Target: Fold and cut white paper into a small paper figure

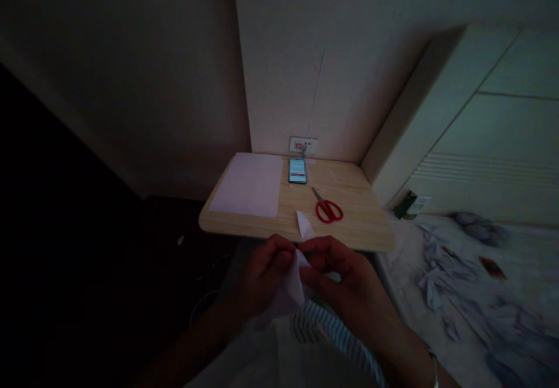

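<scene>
My left hand (269,271) and my right hand (338,271) meet just in front of the table's near edge. Between them is a folded piece of white paper (293,289), pinched by the fingers of both. Part of the paper is hidden behind my fingers. Beyond my hands, a small white paper triangle (304,225) lies at the table edge. Red-handled scissors (327,208) rest to its right, their tip pointing toward the wall.
On the wooden table (362,219), a stack of white paper (248,184) lies at the left. A lit phone (297,170) sits at the back below a wall socket (303,145). Thin paper strips lie around it. At right, a bed (467,318) carries scattered folded paper.
</scene>
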Motion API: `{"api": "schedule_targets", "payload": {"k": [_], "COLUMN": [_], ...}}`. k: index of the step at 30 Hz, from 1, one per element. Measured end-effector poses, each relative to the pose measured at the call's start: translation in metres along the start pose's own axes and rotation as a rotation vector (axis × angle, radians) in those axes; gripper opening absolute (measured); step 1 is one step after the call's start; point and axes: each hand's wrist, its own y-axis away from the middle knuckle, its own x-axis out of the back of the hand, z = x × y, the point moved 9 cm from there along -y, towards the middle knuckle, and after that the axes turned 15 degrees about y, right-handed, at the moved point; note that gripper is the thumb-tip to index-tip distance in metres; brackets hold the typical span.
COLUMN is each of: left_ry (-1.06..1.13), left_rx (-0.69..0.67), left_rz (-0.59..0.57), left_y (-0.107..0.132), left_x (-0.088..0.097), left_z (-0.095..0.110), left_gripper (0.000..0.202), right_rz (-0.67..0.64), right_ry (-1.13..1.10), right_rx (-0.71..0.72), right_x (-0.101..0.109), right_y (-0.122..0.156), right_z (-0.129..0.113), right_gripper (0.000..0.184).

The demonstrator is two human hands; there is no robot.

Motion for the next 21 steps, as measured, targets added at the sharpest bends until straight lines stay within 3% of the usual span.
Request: {"api": "schedule_targets", "payload": {"k": [5, 9, 14, 21], "left_ry": [0.107, -0.075, -0.277, -0.298], "left_rx": [0.088, -0.027, -0.167, -0.187], "left_rz": [-0.007, -0.05, -0.106, -0.14], "left_y": [-0.002, 0.001, 0.005, 0.003], "left_x": [0.001, -0.003, -0.012, -0.016], "left_z": [-0.008, 0.007, 0.024, 0.028], "left_gripper": [0.032, 0.028, 0.023, 0.02], "right_rz": [-0.004, -0.04, 0.0, -0.01], "right_ry": [0.066, 0.115, 0.264, 0.223], "right_rx": [0.029, 0.041, 0.084, 0.109], "right_x": [0.001, 0.002, 0.008, 0.007], "right_y": [0.001, 0.001, 0.003, 0.004], "right_z": [-0.002, -0.003, -0.01, -0.014], "right_gripper": [0.024, 0.013, 0.019, 0.019]}}
